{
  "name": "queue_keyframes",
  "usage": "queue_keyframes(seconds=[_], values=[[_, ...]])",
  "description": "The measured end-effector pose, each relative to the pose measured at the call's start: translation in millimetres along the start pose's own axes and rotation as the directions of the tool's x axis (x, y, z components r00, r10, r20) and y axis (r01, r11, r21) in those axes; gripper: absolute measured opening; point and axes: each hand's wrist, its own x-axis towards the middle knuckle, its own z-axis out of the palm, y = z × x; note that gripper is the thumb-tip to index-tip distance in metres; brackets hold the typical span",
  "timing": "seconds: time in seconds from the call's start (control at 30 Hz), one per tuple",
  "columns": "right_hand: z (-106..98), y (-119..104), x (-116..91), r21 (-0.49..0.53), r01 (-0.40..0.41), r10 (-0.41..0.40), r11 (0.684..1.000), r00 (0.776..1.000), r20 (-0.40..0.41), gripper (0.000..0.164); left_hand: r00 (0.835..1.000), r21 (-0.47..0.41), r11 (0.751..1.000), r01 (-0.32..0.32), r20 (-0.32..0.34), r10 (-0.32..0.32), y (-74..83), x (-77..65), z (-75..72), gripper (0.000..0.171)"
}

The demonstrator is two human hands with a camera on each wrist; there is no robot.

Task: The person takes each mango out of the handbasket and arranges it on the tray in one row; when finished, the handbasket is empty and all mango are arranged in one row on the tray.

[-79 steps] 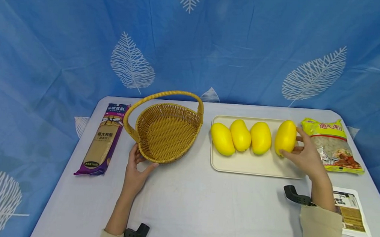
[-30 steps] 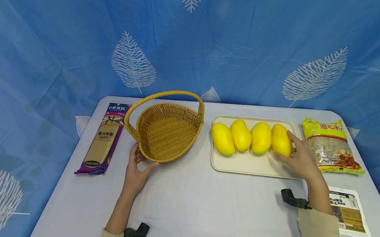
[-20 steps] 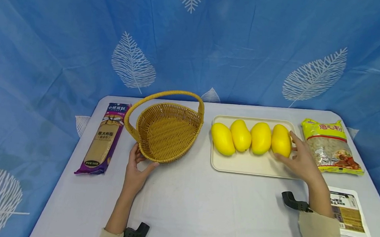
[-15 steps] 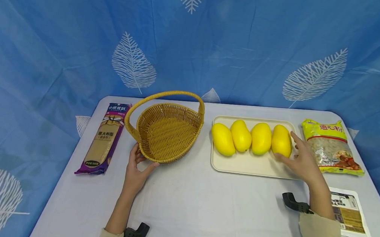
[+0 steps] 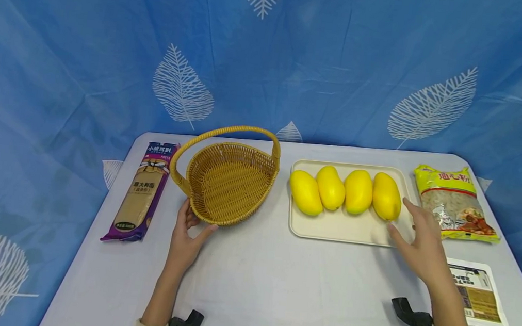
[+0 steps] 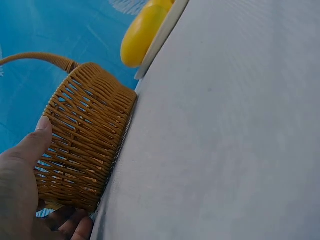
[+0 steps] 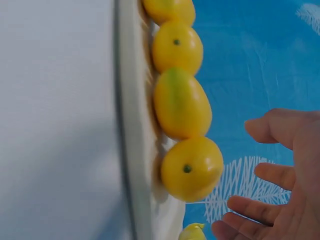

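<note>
My left hand (image 5: 184, 241) holds the near left side of a woven basket (image 5: 231, 181) with a tall arched handle. In the left wrist view its thumb lies on the rim of the basket (image 6: 85, 140) and its fingers reach round the lower side. Several yellow mangoes (image 5: 358, 192) lie in a row on a cream rectangular tray (image 5: 348, 232). My right hand (image 5: 423, 244), fingers spread and holding nothing, hovers over the tray's right end, just right of the rightmost mango (image 5: 386, 197). The right wrist view shows a gap between that hand (image 7: 280, 185) and the mangoes (image 7: 192, 169).
A purple pack of pasta (image 5: 142, 191) lies left of the basket. To the right of the tray are a yellow bag of macaroni (image 5: 455, 203) and, nearer, a flat white-and-brown packet (image 5: 480, 296), partly behind the right forearm. A blue leaf-patterned cloth (image 5: 324, 75) hangs behind the table.
The right hand brought the rightmost mango down beside the others on the tray, let go and drew back toward the near right. The left hand and the basket stayed in place.
</note>
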Motion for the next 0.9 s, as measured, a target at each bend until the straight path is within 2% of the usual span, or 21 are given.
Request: queue_keyframes(seconds=[0.1,0.33,0.43,0.6,0.77,0.83,0.9], values=[[6,-2,-15,0.014,0.053,-0.052,0.999,0.998,-0.023,0.071,1.0,0.037,0.999,-0.002,-0.003,0.002,-8.9,0.7,-0.9,0.096],[24,-10,-35,0.031,0.137,-0.135,0.99,0.989,-0.068,0.069,1.0,0.135,0.991,0.018,0.022,-0.022,-1.4,-6.3,-5.4,0.099],[31,-15,-41,0.015,0.156,-0.155,0.988,0.986,-0.06,0.069,1.0,0.173,0.985,-0.008,0.024,0.004,0.7,-10.3,-5.9,0.098],[35,-22,-51,-0.02,0.153,-0.154,0.988,0.988,-0.032,0.071,0.998,0.182,0.981,-0.062,0.037,0.056,3.6,-12.9,-2.9,0.097],[38,-29,-62,-0.045,0.17,-0.17,0.984,0.985,-0.01,0.072,0.998,0.22,0.973,-0.068,0.012,0.067,4.7,-14.7,-4.7,0.096],[40,-31,-68,-0.068,0.173,-0.173,0.983,0.985,0.001,0.072,0.997,0.255,0.964,-0.079,-0.001,0.081,6.5,-17.7,-6.8,0.094],[42,-33,-73,-0.09,0.181,-0.181,0.979,0.983,0.005,0.075,0.993,0.323,0.94,-0.108,-0.015,0.119,9.5,-22.8,-9.2,0.091]])
